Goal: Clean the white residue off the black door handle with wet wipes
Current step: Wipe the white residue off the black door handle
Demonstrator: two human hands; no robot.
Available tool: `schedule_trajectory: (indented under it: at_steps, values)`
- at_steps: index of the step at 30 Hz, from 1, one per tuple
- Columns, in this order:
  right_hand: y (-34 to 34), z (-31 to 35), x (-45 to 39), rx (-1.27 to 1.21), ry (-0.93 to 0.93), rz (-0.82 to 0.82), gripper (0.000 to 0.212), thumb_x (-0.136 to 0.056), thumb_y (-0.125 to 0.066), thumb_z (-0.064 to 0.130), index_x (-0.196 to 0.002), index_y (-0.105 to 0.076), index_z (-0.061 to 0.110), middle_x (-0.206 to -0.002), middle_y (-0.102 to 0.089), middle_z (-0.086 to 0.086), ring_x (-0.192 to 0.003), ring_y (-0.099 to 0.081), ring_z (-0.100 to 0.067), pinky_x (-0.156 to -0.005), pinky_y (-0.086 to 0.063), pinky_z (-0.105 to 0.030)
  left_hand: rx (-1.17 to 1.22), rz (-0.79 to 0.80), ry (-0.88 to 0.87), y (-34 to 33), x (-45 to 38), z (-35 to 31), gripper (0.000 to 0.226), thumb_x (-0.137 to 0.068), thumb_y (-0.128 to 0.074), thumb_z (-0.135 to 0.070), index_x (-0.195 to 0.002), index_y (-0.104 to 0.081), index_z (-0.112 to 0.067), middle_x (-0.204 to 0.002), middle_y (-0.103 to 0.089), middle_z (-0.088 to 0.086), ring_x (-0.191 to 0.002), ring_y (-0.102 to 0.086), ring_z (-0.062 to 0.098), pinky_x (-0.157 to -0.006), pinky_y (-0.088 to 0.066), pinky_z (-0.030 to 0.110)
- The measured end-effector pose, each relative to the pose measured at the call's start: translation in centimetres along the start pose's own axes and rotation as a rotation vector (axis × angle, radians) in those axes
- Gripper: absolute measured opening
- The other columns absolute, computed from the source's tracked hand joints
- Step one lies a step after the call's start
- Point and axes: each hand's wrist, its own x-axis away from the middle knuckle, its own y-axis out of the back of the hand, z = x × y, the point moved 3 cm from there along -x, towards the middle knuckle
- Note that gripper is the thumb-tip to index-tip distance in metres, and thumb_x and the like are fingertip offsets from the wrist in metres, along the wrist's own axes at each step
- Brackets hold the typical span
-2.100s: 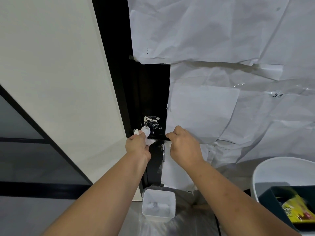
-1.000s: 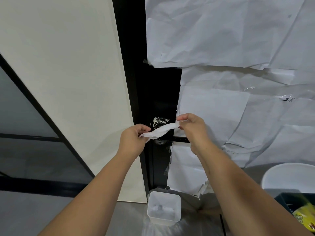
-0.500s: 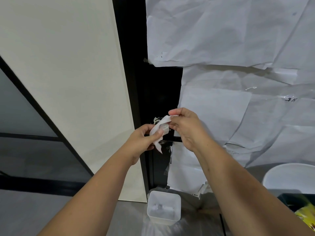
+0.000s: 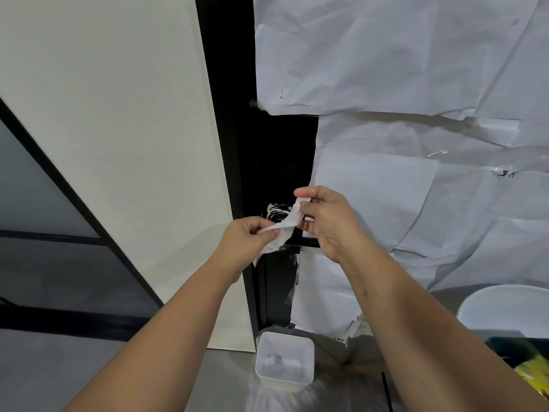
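Door (image 4: 276,162) black, upright, most of its face papered over with crumpled white sheets (image 4: 401,69) taped on in overlapping layers; a narrow bare black strip shows between the sheets and the cream wall panel (image 4: 118,129) to the left. Lower left, dark glass panels (image 4: 38,203) in black framing. Floor (image 4: 44,367) grey. Far right at the lower edge, a white round bin (image 4: 505,310), and beside it a dark container with something yellow inside, only partly visible. On the floor at the foot of the door, a small white square tub (image 4: 285,361) with crumpled white bits in it. Both bare forearms reach up from below to meet in front of the bare strip. Right hand (image 4: 329,221): thumb and forefinger closed in a pinch on the upper end of the wet wipe (image 4: 285,224), other fingers (image 4: 309,226) loosely curled beneath. Left hand (image 4: 246,239): fingers curled in, gripping the wipe's lower end, a loose flap hanging below the knuckles. Wipe stretched slantwise between the two hands, slightly twisted. Door handle (image 4: 307,241) black, a short length of it showing just under the right hand; its round base (image 4: 277,211), right behind the wipe, streaked with white residue. Wipe held in front of the handle; whether it touches cannot be told.
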Motion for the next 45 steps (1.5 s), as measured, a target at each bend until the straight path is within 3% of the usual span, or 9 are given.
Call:
schedule_trajectory:
  at_steps: [3,9,20,24,27,30,34,38,45]
  values:
    - [0.4,-0.6,-0.4,0.104,-0.015,-0.068,0.037,-0.083,-0.043,-0.011,-0.097,-0.068,0.014,-0.083,-0.058,-0.003,-0.076,-0.057,-0.019,-0.065,-0.051,-0.029,0.035,-0.062,0.031,-0.1,-0.1,-0.2,0.013,-0.087,-0.065,-0.017,-0.09,-0.076,-0.024,-0.091,-0.072,-0.001,-0.085,-0.065,0.011,-0.069,-0.051,0.021]
    - [1.2,-1.0,-0.5,-0.087,-0.032,-0.018,0.039,-0.083,-0.043,-0.012,-0.101,-0.07,0.01,-0.103,-0.064,-0.014,-0.09,-0.058,-0.031,-0.079,-0.051,-0.04,-0.411,-0.144,-0.148,0.5,-0.1,0.2,0.01,-0.082,-0.067,-0.008,-0.077,-0.064,-0.017,-0.058,-0.055,-0.005,-0.052,-0.047,0.01,-0.051,-0.036,0.02]
    - [1.5,-0.4,-0.4,0.044,0.074,0.021,0.026,-0.087,-0.058,-0.001,-0.102,-0.07,0.017,-0.101,-0.065,-0.011,-0.091,-0.063,-0.022,-0.078,-0.052,-0.029,0.074,-0.054,-0.022,0.5,0.3,-2.2,0.016,-0.085,-0.048,-0.006,-0.085,-0.062,-0.013,-0.081,-0.06,0.01,-0.076,-0.054,0.018,-0.069,-0.046,0.031]
    - [0.9,0.1,-0.4,-0.053,0.075,0.06,0.027,-0.087,-0.059,0.0,-0.105,-0.069,0.017,-0.099,-0.061,-0.011,-0.091,-0.062,-0.025,-0.09,-0.051,-0.043,-0.088,0.132,-0.047,-0.3,0.6,-1.7,0.025,-0.077,-0.072,-0.015,-0.098,-0.064,-0.027,-0.082,-0.064,0.002,-0.07,-0.058,0.011,-0.06,-0.046,0.022]
    - [1.2,0.4,-0.5,-0.047,0.099,-0.028,0.032,-0.082,-0.059,-0.003,-0.099,-0.072,0.021,-0.095,-0.063,-0.008,-0.093,-0.064,-0.025,-0.089,-0.054,-0.041,-0.293,0.034,-0.089,-0.4,0.4,-0.8,0.019,-0.077,-0.074,-0.015,-0.091,-0.069,-0.027,-0.073,-0.066,-0.003,-0.067,-0.059,0.011,-0.059,-0.049,0.022]
    - [1.9,0.1,0.1,0.193,0.028,-0.064,0.03,-0.079,-0.054,-0.003,-0.092,-0.07,0.019,-0.093,-0.063,-0.008,-0.077,-0.065,-0.024,-0.08,-0.058,-0.038,-0.162,-0.126,-0.017,0.2,0.1,-0.4,0.014,-0.084,-0.061,-0.009,-0.087,-0.069,-0.021,-0.082,-0.07,0.008,-0.077,-0.067,0.024,-0.069,-0.059,0.036]
    - [1.5,-0.8,1.5,0.903,0.074,0.038,0.025,-0.084,-0.058,0.024,-0.106,-0.066,0.03,-0.104,-0.055,-0.003,-0.069,-0.057,-0.012,-0.053,-0.044,-0.017,0.185,-0.073,0.08,-0.4,0.2,-0.9,0.027,-0.088,-0.051,0.004,-0.102,-0.066,-0.014,-0.103,-0.068,0.011,-0.096,-0.067,0.025,-0.072,-0.06,0.031]
    - [1.2,-1.2,1.6,0.804,0.134,0.092,0.041,-0.091,-0.058,0.026,-0.13,-0.051,0.036,-0.12,-0.036,0.005,-0.091,-0.047,-0.008,-0.061,-0.035,-0.009,0.25,0.013,0.038,-0.5,0.4,-1.4,0.03,-0.092,-0.046,0.004,-0.106,-0.066,-0.014,-0.11,-0.067,0.011,-0.101,-0.065,0.023,-0.079,-0.058,0.031]
    - [1.4,-2.3,1.2,0.648,0.015,0.133,0.015,-0.091,-0.058,0.031,-0.085,-0.065,0.019,-0.089,-0.066,-0.005,-0.08,-0.059,-0.019,-0.069,-0.045,-0.027,0.235,-0.024,0.152,0.3,0.2,-0.6,0.028,-0.092,-0.049,-0.007,-0.112,-0.065,-0.018,-0.107,-0.068,0.005,-0.097,-0.064,0.021,-0.082,-0.057,0.033]
